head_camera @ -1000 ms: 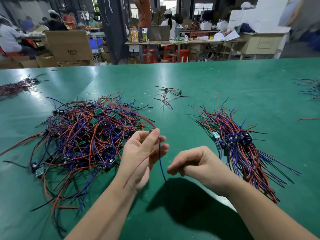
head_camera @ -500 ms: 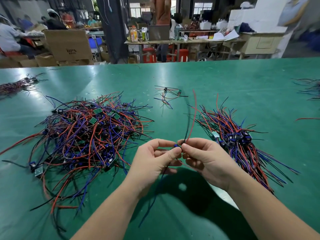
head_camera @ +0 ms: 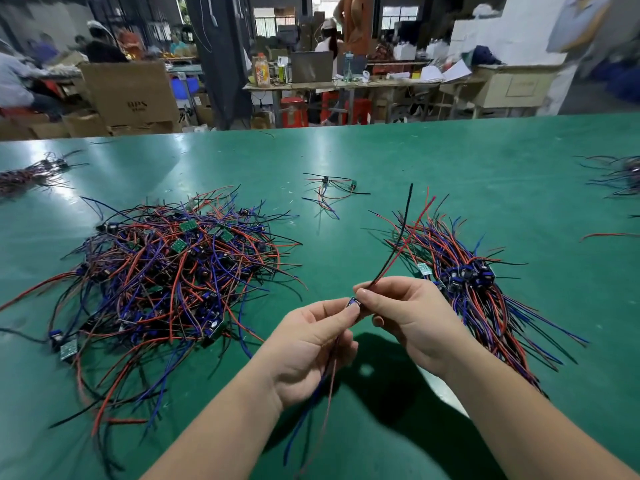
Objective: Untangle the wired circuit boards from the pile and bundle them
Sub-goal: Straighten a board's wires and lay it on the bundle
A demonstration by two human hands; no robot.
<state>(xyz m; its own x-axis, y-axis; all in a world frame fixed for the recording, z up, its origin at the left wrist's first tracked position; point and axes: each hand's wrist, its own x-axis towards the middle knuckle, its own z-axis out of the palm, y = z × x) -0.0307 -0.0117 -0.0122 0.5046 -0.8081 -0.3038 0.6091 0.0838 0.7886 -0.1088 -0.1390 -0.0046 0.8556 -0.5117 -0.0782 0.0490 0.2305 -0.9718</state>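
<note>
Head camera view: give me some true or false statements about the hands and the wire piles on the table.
1. The left hand and right hand hold one small circuit board between them. True.
2. The big tangled pile lies to the right of the hands. False: it lies to their left, and the tidier bundle is on the right.
3. A black wire and a red wire stick up from the right hand. True.
4. The table is bare wood. False: its top is green.
</note>
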